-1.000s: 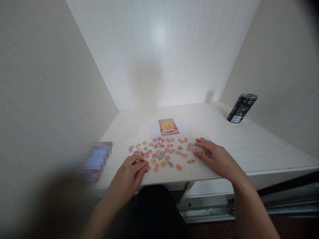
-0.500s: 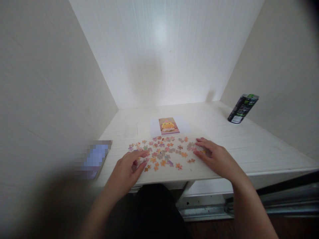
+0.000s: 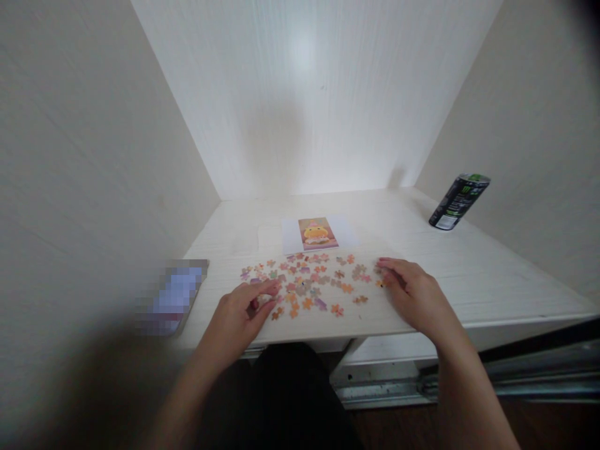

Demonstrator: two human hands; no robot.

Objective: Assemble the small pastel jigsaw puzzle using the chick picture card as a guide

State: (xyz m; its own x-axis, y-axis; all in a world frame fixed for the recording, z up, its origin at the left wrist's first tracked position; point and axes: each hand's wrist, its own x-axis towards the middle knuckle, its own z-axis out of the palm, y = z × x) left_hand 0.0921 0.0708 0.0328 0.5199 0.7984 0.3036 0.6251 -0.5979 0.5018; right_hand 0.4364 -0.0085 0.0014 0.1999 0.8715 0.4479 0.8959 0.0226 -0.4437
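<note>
Several loose jigsaw puzzle pieces (image 3: pixel 307 304), in orange, pink, purple and grey, lie spread over the white tabletop before me. My left hand (image 3: pixel 241 312) rests at the left side of the spread, thumb and index finger apart, their tips close to some pink pieces. At the right edge, my right hand (image 3: pixel 412 290) has its thumb and fingers drawn together around a small greyish puzzle piece (image 3: pixel 379 266), partly hidden by the fingertips. A yellow piece (image 3: pixel 379 284) lies just beside the right thumb. Behind the pieces is a picture card (image 3: pixel 317 232) showing a yellow figure.
A phone (image 3: pixel 178 297), its screen blurred out, lies at the left edge. On the right stands a black and green drink can (image 3: pixel 459 201). White panels (image 3: pixel 300 125) enclose the tabletop at the back and sides. My dark-clothed leg (image 3: pixel 295 394) is below the front edge.
My right hand has shifted slightly right, and its fingers have drawn together at a grey piece, uncovering pink and grey pieces. My left hand stays almost still. The view has tilted slightly.
</note>
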